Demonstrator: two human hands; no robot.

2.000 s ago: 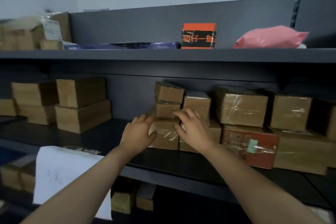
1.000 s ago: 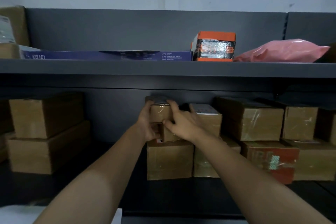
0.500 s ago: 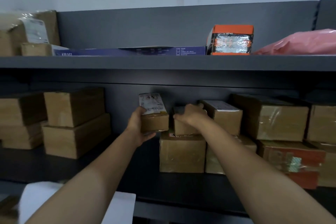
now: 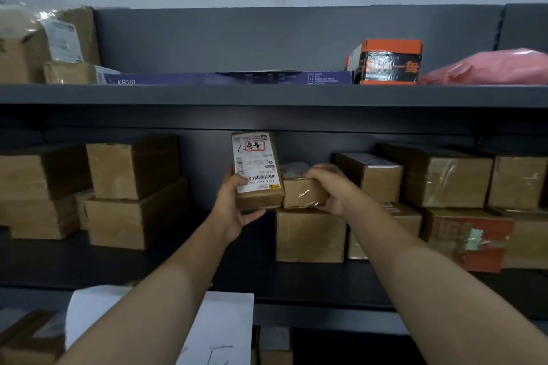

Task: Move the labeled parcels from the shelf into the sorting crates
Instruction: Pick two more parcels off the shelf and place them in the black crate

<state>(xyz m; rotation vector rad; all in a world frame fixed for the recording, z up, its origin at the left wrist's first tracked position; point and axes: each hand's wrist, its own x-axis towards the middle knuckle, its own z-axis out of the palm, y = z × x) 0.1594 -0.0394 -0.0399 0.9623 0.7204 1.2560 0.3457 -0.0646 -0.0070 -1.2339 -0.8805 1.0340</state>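
Note:
My left hand (image 4: 234, 207) grips a small brown parcel (image 4: 257, 169) from below and the left side, tilted so its white shipping label with a barcode and red stamp faces me. My right hand (image 4: 332, 190) is curled round a second small taped parcel (image 4: 299, 191) that sits on top of a larger brown box (image 4: 310, 235) on the dark middle shelf (image 4: 178, 272). The two small parcels touch side by side. No sorting crate is in view.
Stacked brown boxes (image 4: 133, 192) stand left; more boxes (image 4: 439, 178) and a red-printed one (image 4: 471, 237) fill the right. The top shelf carries a flat blue box (image 4: 231, 77), an orange-black box (image 4: 388, 62) and a pink bag (image 4: 489, 68). White paper (image 4: 219, 326) hangs below.
My left hand has lifted its small parcel off the stack and tipped it up, so its label now faces me. My right hand has closed round the second small parcel.

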